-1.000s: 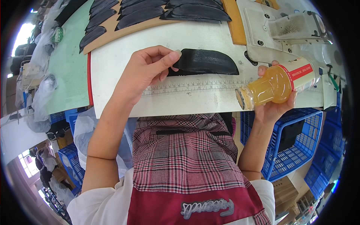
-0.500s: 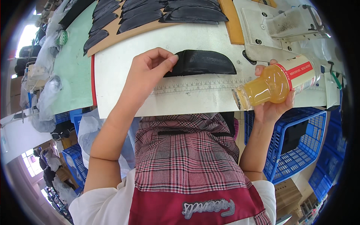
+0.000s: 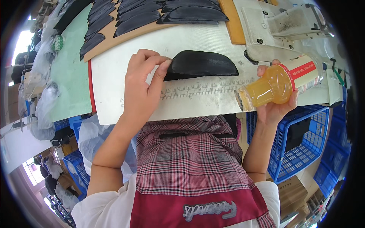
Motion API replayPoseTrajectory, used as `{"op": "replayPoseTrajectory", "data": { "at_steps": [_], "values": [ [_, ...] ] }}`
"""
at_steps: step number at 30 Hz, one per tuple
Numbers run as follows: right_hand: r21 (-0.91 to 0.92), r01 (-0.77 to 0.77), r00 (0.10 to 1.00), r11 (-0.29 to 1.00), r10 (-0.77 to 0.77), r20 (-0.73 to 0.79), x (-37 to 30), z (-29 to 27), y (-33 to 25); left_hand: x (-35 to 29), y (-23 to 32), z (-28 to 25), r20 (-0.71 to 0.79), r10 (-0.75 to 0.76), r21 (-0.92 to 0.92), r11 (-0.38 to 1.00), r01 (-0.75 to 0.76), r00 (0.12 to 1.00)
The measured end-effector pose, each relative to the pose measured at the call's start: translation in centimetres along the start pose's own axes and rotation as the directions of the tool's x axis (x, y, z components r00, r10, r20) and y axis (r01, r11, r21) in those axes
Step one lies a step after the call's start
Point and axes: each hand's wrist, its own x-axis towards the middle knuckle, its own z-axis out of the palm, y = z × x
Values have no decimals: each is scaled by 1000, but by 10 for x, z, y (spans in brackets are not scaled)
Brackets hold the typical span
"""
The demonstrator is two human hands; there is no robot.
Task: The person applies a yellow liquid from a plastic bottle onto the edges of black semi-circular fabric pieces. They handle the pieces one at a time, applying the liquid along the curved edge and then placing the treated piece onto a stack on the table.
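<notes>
A black, half-moon-shaped flat piece lies on the white table in front of me. My left hand is closed at the piece's left end, its thumb and index fingertip pinching the corner. In my right hand is a glass bottle of yellow liquid with a red and cream label. The bottle is tilted almost onto its side, its neck toward the left and slightly down. Something pale and dark-edged covers its mouth; whether this is a cap or a brush head I cannot tell.
Rows of similar black pieces lie on a brown board at the far side. A printed ruler runs along the white table. A machine stands at the far right, and a blue basket sits below the right edge.
My left hand has moved slightly left and turned, its fingers staying at the piece's left end. That end sits slightly lower and further left. The right hand and bottle have hardly moved.
</notes>
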Motion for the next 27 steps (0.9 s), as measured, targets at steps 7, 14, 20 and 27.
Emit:
{"op": "replayPoseTrajectory", "data": {
  "at_steps": [7,14,20,27],
  "values": [
    [0,-4,1000,1000,4,-13,2,1,2,1,6,5,-25,-216,-138,968,210,976],
    [20,-14,1000,1000,14,7,2,0,3,1,0,7,7,-92,-72,993,92,996],
    [32,-14,1000,999,13,12,1,3,5,3,3,-4,199,-371,-468,777,421,907],
    [-1,-76,994,997,76,80,-3,2,0,9,11,-17,337,-332,-520,715,468,881]
  ]
}}
